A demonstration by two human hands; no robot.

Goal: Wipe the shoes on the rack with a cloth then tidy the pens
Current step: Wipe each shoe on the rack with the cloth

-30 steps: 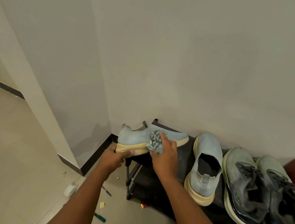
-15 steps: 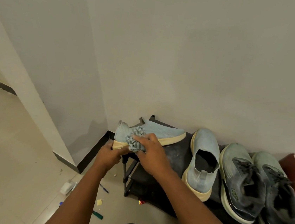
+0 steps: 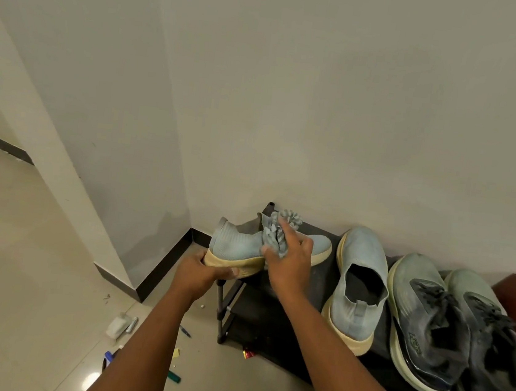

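Pale blue knit slip-on shoe (image 3: pixel 238 241) w/ cream sole, lying sideways at rack's (image 3: pixel 314 285) left end, heel twd left. Left hand (image 3: pixel 206 273) curls round heel sole from below, gripping it. Right hand (image 3: pixel 290 263) sits over shoe's mid upper, fingers pinching bunched grey cloth (image 3: pixel 278 233) against it. Matching shoe (image 3: pixel 356 280) just right; pens (image 3: pixel 185 331) on floor below left.

plain pale wall (image 3: pixel 326 90), dark skirting (image 3: pixel 162 264), glossy tiled floor (image 3: pixel 17 264).
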